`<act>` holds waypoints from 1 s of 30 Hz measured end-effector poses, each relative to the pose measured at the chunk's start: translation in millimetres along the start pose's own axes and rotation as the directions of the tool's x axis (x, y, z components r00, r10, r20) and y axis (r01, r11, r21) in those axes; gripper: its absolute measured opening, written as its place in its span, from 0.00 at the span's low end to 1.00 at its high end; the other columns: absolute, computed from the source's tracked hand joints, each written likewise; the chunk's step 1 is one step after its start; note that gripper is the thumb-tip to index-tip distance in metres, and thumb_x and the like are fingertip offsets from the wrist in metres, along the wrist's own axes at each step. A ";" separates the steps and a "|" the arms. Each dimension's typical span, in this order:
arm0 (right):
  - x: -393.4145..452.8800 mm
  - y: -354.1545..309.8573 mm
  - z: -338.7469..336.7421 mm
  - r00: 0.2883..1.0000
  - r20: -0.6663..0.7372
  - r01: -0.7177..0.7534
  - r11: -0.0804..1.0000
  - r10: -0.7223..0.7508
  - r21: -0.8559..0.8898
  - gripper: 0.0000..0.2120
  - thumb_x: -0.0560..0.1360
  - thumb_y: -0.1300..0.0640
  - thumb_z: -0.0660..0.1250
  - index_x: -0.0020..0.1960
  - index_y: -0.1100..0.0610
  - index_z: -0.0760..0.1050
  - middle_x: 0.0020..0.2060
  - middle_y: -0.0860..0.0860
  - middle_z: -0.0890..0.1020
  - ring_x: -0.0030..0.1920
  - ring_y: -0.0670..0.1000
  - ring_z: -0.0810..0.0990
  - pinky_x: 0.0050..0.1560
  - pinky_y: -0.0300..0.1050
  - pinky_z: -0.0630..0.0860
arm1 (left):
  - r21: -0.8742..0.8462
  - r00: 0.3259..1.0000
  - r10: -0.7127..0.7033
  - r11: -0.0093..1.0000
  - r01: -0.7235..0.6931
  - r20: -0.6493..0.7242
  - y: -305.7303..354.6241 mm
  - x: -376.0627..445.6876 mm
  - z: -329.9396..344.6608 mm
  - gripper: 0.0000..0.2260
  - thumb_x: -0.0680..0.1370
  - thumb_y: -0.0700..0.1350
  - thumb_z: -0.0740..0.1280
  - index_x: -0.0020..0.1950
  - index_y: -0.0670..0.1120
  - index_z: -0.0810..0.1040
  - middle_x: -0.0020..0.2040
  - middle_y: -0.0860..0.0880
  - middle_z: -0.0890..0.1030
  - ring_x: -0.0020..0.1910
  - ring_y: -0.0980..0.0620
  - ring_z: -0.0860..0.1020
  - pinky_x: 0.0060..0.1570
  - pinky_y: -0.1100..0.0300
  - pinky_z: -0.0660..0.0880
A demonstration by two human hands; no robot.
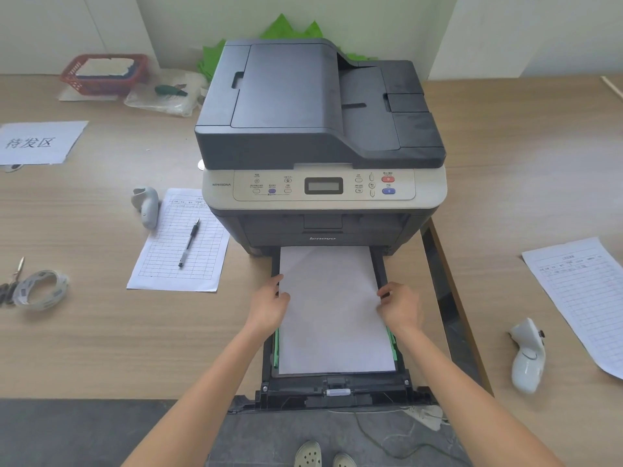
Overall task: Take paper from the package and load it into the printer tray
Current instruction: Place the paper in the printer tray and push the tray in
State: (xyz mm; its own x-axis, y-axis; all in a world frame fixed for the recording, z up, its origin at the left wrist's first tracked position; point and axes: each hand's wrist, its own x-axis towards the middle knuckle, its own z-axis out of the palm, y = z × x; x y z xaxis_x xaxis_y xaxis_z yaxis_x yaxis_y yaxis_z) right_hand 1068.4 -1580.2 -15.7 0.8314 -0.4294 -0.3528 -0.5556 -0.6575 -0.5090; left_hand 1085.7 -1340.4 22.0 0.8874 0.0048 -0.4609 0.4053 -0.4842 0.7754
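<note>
A dark grey and beige printer (320,129) stands on the wooden table. Its black paper tray (337,385) is pulled out toward me, past the table edge. A white paper stack (332,315) lies flat in the tray, its far end under the printer body. My left hand (269,305) grips the stack's left edge, thumb on top. My right hand (399,306) grips the right edge the same way. Green side guides (276,348) show beside the stack. No paper package is in view.
A printed form with a pen (188,242) lies left of the printer beside a white controller (146,205). A tape roll (42,289) sits far left. Another form (583,298) and a white controller (527,357) lie right. A red basket (106,72) stands at the back.
</note>
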 end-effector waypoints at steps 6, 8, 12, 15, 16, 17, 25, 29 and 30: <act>-7.9 -5.1 0.1 0.993 0.110 0.063 0.985 -0.046 -0.158 0.18 0.68 0.58 0.74 0.56 0.54 0.75 0.47 0.54 0.81 0.46 0.54 0.80 0.42 0.44 0.79 | 0.014 1.000 0.002 1.000 -0.001 -0.030 0.1 -1.7 1.2 0.18 0.75 0.35 0.56 0.64 0.44 0.73 0.41 0.64 0.72 0.34 0.63 0.69 0.35 0.70 0.66; -9.2 -4.1 2.6 0.992 0.110 0.076 0.976 -0.055 -0.202 0.18 0.68 0.59 0.74 0.56 0.53 0.74 0.45 0.53 0.81 0.42 0.52 0.78 0.40 0.44 0.78 | 0.003 1.000 -0.006 1.000 0.006 -0.025 0.8 -2.1 0.7 0.18 0.75 0.35 0.56 0.64 0.45 0.72 0.40 0.63 0.72 0.33 0.61 0.69 0.33 0.69 0.66; -12.5 -0.4 6.7 0.986 0.141 0.133 0.943 -0.093 -0.305 0.20 0.68 0.60 0.73 0.57 0.52 0.73 0.46 0.52 0.80 0.41 0.51 0.76 0.40 0.43 0.78 | -0.012 0.999 -0.034 0.999 0.034 -0.022 -2.7 -2.2 1.0 0.19 0.76 0.36 0.56 0.66 0.46 0.70 0.36 0.60 0.70 0.32 0.63 0.65 0.30 0.72 0.63; -12.3 3.0 6.7 0.980 0.156 0.169 0.927 -0.123 -0.334 0.21 0.68 0.61 0.73 0.59 0.51 0.72 0.50 0.52 0.81 0.46 0.52 0.80 0.42 0.44 0.79 | -0.065 0.999 -0.040 0.997 0.039 -0.024 -2.7 -5.4 -0.9 0.17 0.75 0.36 0.56 0.61 0.50 0.72 0.41 0.59 0.73 0.35 0.63 0.71 0.30 0.75 0.66; -12.0 4.2 6.1 0.978 0.160 0.179 0.924 -0.131 -0.338 0.22 0.69 0.62 0.72 0.60 0.51 0.72 0.50 0.52 0.81 0.47 0.53 0.80 0.42 0.45 0.79 | -0.087 0.999 -0.043 0.995 0.040 -0.026 -2.3 -6.6 -1.9 0.16 0.75 0.35 0.56 0.58 0.52 0.72 0.44 0.58 0.74 0.38 0.61 0.74 0.34 0.73 0.68; -12.1 5.3 5.3 0.977 0.160 0.187 0.923 -0.139 -0.338 0.22 0.69 0.62 0.72 0.61 0.51 0.72 0.51 0.52 0.81 0.48 0.53 0.80 0.43 0.45 0.80 | -0.119 0.998 -0.051 0.992 0.047 -0.030 -2.9 -7.9 -2.9 0.16 0.76 0.35 0.56 0.57 0.52 0.73 0.48 0.56 0.75 0.41 0.57 0.76 0.38 0.70 0.71; -20.8 20.1 -15.3 0.980 0.035 0.196 0.980 -0.197 0.045 0.11 0.73 0.62 0.68 0.55 0.59 0.79 0.51 0.55 0.84 0.50 0.54 0.81 0.49 0.43 0.77 | -0.335 0.979 -0.201 0.924 0.182 -0.022 -18.9 -18.8 -21.3 0.14 0.78 0.37 0.58 0.63 0.38 0.73 0.56 0.40 0.78 0.53 0.45 0.77 0.56 0.55 0.73; -30.3 33.5 -26.6 0.996 0.067 0.034 0.963 -0.054 0.266 0.14 0.78 0.57 0.61 0.58 0.63 0.77 0.54 0.59 0.82 0.52 0.55 0.80 0.56 0.47 0.75 | -0.390 0.970 -0.243 0.891 0.234 0.026 -26.7 -29.7 -28.3 0.16 0.79 0.36 0.54 0.64 0.37 0.72 0.58 0.37 0.78 0.59 0.40 0.76 0.63 0.48 0.72; -33.4 37.8 -27.6 0.993 0.118 -0.054 0.938 0.015 0.341 0.16 0.79 0.55 0.58 0.60 0.63 0.76 0.54 0.59 0.82 0.51 0.55 0.80 0.59 0.50 0.76 | -0.401 0.967 -0.251 0.883 0.245 0.038 -29.3 -33.7 -28.2 0.16 0.79 0.36 0.53 0.65 0.37 0.72 0.60 0.37 0.77 0.61 0.40 0.75 0.64 0.48 0.71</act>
State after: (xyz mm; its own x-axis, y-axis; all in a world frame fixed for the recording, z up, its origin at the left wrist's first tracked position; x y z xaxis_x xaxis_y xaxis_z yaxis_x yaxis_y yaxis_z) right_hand 1020.1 -1607.8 -1.5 0.8157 -0.3633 -0.4501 -0.5711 -0.3824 -0.7264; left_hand 1050.1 -1301.7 27.0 0.7482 0.0925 -0.6570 0.6632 -0.0749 0.7447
